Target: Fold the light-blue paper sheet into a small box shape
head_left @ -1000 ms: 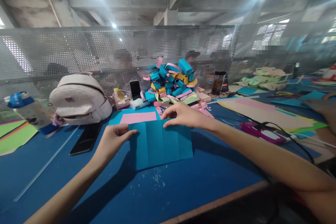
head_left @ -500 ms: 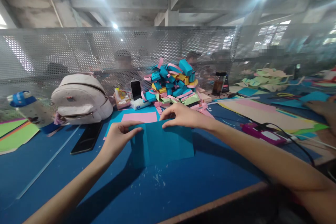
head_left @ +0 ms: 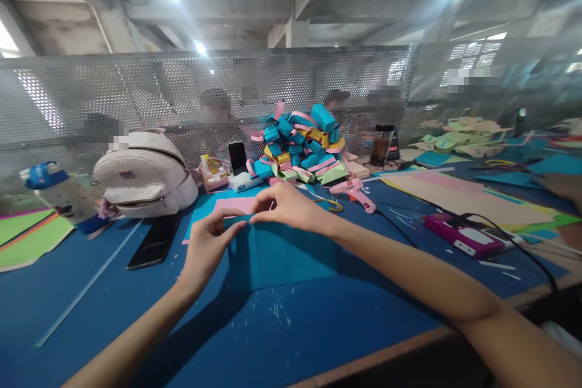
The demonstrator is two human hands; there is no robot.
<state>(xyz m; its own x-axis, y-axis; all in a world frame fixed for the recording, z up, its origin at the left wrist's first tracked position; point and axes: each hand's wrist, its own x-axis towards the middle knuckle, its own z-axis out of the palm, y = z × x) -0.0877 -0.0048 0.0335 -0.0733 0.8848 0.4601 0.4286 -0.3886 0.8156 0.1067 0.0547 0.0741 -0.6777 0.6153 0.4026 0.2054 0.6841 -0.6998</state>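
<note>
No text, brand or number is legible. Landmark: white backpack point(head_left: 140, 194). Its front badge point(head_left: 126, 174) is too small to read. Print on the bottle point(head_left: 57, 185), left of the backpack, is illegible.

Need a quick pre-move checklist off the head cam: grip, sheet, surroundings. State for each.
1. Left hand on the blue sheet: ok, pinching the top edge toward its left end.
2. Right hand on the sheet: ok, pinching the same edge just beside the left hand.
3. Creases aligned: cannot tell, the sheet is shaded and the hands cover part of the edge.
4. Pink glue gun clear of both hands: ok, lying beyond the right wrist.
5. Glue gun heated: cannot tell.
6. Table free of scraps: not ok, white strips lie near the purple device.
</note>
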